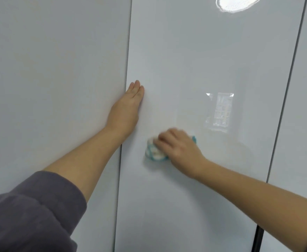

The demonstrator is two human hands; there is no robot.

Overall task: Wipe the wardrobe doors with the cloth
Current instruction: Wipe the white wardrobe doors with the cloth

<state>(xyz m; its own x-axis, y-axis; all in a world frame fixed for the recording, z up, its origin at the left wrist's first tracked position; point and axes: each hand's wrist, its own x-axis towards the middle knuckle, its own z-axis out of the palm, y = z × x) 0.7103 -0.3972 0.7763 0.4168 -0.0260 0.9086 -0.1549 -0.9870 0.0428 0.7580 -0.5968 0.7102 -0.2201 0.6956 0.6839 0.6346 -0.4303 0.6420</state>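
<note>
A glossy white wardrobe door point(203, 60) fills the middle of the view. My left hand point(126, 108) lies flat against its left edge, fingers straight and together, pointing up. Lower and to the right, my right hand point(178, 148) grips a bunched white and teal cloth point(154, 151) and presses it on the door. The cloth sticks out to the left under the fingers, and a teal corner shows past the knuckles. The hand and cloth look blurred.
A second white door point(49, 79) stands to the left, split off by a thin dark gap. A third door point(305, 106) is at the right edge, with a dark gap low down. Lamp and window reflections shine on the middle door.
</note>
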